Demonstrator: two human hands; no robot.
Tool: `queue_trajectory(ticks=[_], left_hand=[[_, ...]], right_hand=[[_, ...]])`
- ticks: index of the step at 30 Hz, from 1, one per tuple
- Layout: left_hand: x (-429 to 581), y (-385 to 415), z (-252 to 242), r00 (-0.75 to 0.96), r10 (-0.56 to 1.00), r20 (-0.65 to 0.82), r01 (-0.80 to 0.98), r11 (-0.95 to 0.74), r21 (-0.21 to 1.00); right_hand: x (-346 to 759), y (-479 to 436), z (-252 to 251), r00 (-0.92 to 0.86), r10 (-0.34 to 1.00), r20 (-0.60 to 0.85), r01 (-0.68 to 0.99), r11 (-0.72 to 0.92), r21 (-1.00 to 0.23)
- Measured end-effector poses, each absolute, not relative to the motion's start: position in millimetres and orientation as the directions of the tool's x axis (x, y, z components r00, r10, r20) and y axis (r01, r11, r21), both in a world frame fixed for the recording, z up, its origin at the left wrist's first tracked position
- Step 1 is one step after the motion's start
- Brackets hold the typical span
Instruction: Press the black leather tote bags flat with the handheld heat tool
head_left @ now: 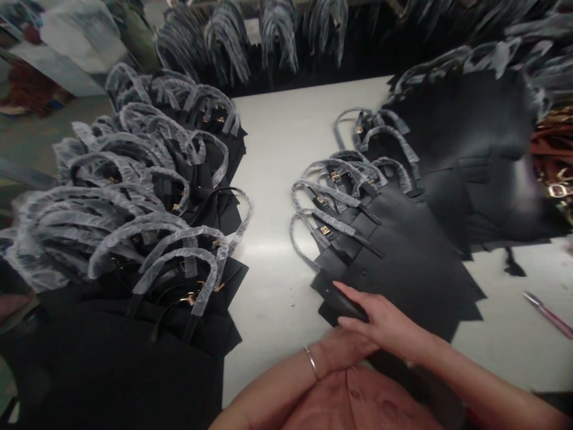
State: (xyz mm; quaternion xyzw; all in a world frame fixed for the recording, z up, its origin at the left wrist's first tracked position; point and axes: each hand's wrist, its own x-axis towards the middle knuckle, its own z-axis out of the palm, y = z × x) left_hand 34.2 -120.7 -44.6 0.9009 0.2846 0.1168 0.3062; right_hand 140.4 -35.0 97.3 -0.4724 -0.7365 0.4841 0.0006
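Note:
Black leather bag panels (398, 257) lie fanned in an overlapping stack in front of me, their handles (329, 221) wrapped in clear plastic and fitted with gold-coloured buckles. At the near left corner of this stack, my right hand (380, 322) is closed on a black leather edge that looks folded or rolled between thumb and fingers. Beneath it is my left hand (351, 343), with a bracelet on the wrist. Its fingers are hidden behind the right hand and the leather, so their grip does not show.
Black bag pieces (107, 346) with plastic-wrapped handles are heaped on the left. Large black leather pieces (470, 137) lie at the back right, near brown straps (557, 140). A pinkish pen-like tool (548, 313) rests on the white table (268, 298). More wrapped handles (226, 42) hang behind.

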Motion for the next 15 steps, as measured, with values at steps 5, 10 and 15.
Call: queue_trajectory(ticks=[5, 10, 15], left_hand=[[31, -94, -33, 0.544, 0.827, 0.143, 0.507, -0.459, 0.73], [45, -35, -13, 0.248, 0.963, -0.105, 0.707, -0.105, 0.7], [54, 5, -3, 0.17, 0.934, -0.314, 0.814, 0.046, 0.579]], right_hand=[[213, -42, 100, -0.251, 0.815, -0.522, 0.723, -0.202, -0.661], [258, -69, 84, -0.028, 0.815, -0.579, 0.63, -0.436, -0.643], [264, -85, 77, 0.005, 0.811, -0.586, 0.566, -0.485, -0.667]])
